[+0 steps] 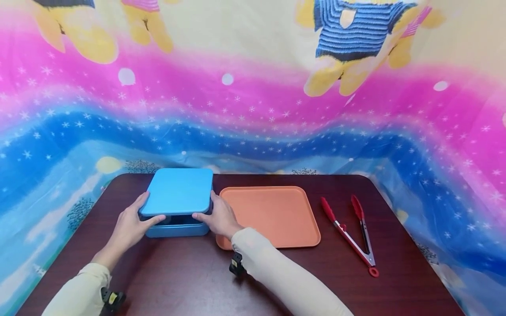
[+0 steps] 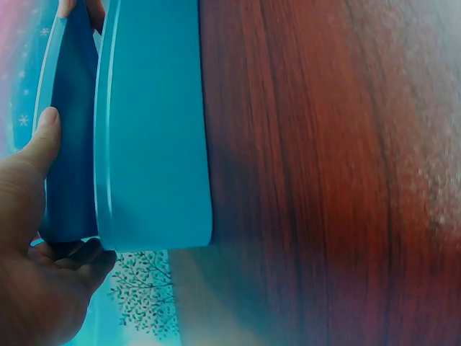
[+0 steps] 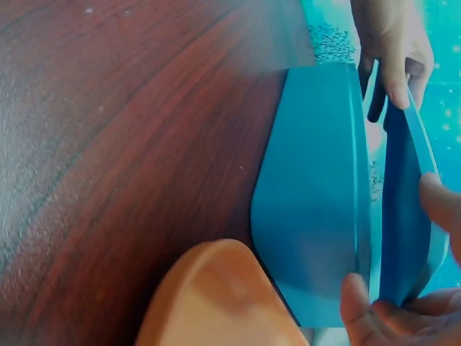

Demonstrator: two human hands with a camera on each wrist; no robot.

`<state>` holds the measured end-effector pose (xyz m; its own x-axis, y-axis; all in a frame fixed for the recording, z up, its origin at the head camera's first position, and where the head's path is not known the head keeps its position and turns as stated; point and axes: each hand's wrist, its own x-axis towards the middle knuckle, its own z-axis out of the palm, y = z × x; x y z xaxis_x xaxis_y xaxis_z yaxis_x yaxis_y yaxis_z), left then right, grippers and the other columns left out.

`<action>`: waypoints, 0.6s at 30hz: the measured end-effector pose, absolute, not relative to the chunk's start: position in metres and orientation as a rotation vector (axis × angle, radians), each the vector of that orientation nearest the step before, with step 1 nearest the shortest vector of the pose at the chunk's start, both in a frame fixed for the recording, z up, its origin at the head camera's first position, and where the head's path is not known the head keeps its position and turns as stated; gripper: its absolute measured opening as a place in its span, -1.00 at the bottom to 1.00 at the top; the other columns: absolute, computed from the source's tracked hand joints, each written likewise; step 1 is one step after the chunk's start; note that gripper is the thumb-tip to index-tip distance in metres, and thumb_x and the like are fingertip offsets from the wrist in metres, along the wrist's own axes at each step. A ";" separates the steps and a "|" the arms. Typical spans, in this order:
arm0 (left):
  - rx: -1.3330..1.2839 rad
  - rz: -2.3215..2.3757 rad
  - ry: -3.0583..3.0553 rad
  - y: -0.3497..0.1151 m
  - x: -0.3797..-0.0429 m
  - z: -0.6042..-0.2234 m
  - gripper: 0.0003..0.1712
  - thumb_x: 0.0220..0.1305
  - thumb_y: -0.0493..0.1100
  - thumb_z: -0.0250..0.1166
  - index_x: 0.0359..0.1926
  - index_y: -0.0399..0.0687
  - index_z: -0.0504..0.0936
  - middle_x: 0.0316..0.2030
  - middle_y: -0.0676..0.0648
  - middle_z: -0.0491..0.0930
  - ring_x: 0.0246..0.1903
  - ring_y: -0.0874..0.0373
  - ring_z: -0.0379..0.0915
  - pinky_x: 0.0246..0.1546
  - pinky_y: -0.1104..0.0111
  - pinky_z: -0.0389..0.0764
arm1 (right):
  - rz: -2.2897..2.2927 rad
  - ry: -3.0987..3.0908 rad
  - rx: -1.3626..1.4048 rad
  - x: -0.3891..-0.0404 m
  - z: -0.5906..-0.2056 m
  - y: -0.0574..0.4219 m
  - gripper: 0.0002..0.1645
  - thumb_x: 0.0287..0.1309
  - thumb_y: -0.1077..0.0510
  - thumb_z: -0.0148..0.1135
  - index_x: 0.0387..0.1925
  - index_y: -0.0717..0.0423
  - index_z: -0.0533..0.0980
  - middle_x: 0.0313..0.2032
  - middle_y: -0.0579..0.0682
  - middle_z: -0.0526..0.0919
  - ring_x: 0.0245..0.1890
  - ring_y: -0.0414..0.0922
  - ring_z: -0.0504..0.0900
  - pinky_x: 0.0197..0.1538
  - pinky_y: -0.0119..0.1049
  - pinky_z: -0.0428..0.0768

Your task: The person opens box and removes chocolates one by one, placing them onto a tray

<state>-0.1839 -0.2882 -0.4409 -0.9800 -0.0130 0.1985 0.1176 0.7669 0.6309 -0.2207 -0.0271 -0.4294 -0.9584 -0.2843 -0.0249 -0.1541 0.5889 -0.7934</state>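
A person is holding a light-blue lid (image 1: 179,191) partly clear of a blue rectangular box (image 1: 178,231) with both hands, so the step in hand seems to be handling the cover; whether it is going up or coming down, a single moment is not showing. The left hand (image 1: 130,223) is gripping the lid's left side, its thumb resting at the front edge and its fingers curling in at the side. The right hand (image 1: 222,216) is gripping the opposite side, its thumb also lying on the front edge; in the right wrist view, one of its fingers appears to be resting against the box's rim. The lid is sitting between the two hands, above the box, with a gap showing along the front; whether its rear edge is touching, I cannot tell. The box is standing on the desk (image 1: 189,281), just beside an orange tray (image 1: 272,219), and red-and-silver tongs (image 1: 350,240) are lying spread beyond it. The next move seems to be calling for an even grip on both sides, lest the lid tip or catch the rim.
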 end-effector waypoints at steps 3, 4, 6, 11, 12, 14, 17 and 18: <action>-0.073 -1.017 -2.770 -0.287 -0.182 -0.439 0.16 0.27 0.16 0.41 0.59 -0.26 -0.05 0.53 -0.46 0.01 0.43 -0.52 0.08 0.28 -0.37 0.30 | -1.441 2.583 -0.394 -0.223 -0.428 -0.023 0.01 0.30 -0.22 0.30 0.56 0.14 0.11 -0.25 0.02 0.71 -0.28 -0.04 0.70 -0.29 -0.25 0.70; -0.073 -1.017 -2.769 -0.286 -0.181 -0.438 0.16 0.27 0.16 0.40 0.59 -0.25 -0.05 0.54 -0.46 0.01 0.43 -0.52 0.08 0.28 -0.37 0.30 | -1.498 2.553 -0.404 -0.223 -0.428 -0.022 -0.04 0.34 -0.20 0.27 0.55 0.15 0.14 -0.48 -0.01 0.61 -0.50 -0.06 0.60 -0.48 -0.30 0.58; -0.076 -1.030 -2.765 -0.286 -0.179 -0.436 0.15 0.28 0.17 0.40 0.60 -0.22 -0.05 0.54 -0.44 0.02 0.44 -0.51 0.07 0.28 -0.36 0.30 | -1.610 2.478 -0.405 -0.223 -0.426 -0.019 -0.16 0.41 -0.13 0.21 0.53 0.16 0.19 -0.72 -0.05 0.29 -0.75 -0.07 0.30 -0.67 -0.35 0.29; -0.036 -1.064 -2.696 -0.287 -0.175 -0.430 -0.05 0.37 0.13 0.32 0.56 -0.21 0.12 0.47 -0.44 0.21 0.36 -0.41 0.31 0.21 0.08 0.63 | -1.756 2.416 -0.390 -0.220 -0.421 -0.018 -0.27 0.41 0.03 0.23 0.48 0.19 0.26 -0.28 0.07 0.67 -0.64 -0.28 0.43 -0.59 -0.46 0.41; -0.012 -1.072 -2.667 -0.286 -0.175 -0.428 -0.12 0.40 0.11 0.30 0.53 -0.21 0.19 0.38 -0.46 0.35 0.28 -0.37 0.41 0.05 0.28 0.70 | -1.768 2.415 -0.386 -0.219 -0.420 -0.018 -0.27 0.39 0.05 0.26 0.48 0.18 0.27 -0.11 0.10 0.69 -0.59 -0.30 0.48 -0.55 -0.48 0.45; 0.049 -1.083 -2.601 -0.286 -0.175 -0.425 -0.24 0.42 0.09 0.28 0.47 -0.20 0.34 0.28 -0.48 0.47 0.16 -0.34 0.53 -0.24 0.64 0.58 | -1.784 2.417 -0.376 -0.218 -0.417 -0.019 -0.27 0.36 0.07 0.30 0.46 0.18 0.31 0.16 0.14 0.64 -0.48 -0.32 0.55 -0.46 -0.50 0.53; 0.131 -1.127 -2.518 -0.285 -0.175 -0.421 -0.37 0.42 0.06 0.28 0.37 -0.17 0.48 0.16 -0.49 0.57 0.08 -0.34 0.59 -0.41 0.85 0.31 | -1.794 2.410 -0.340 -0.215 -0.413 -0.019 -0.27 0.31 0.07 0.35 0.43 0.15 0.36 0.20 0.15 0.63 -0.40 -0.30 0.59 -0.39 -0.51 0.57; 0.150 -1.140 -2.507 -0.285 -0.175 -0.420 -0.39 0.42 0.05 0.28 0.36 -0.17 0.51 0.15 -0.48 0.58 0.12 -0.35 0.57 -0.39 0.89 0.30 | -1.799 2.407 -0.329 -0.214 -0.412 -0.019 -0.28 0.30 0.06 0.36 0.42 0.15 0.38 0.19 0.15 0.65 -0.38 -0.27 0.61 -0.37 -0.50 0.59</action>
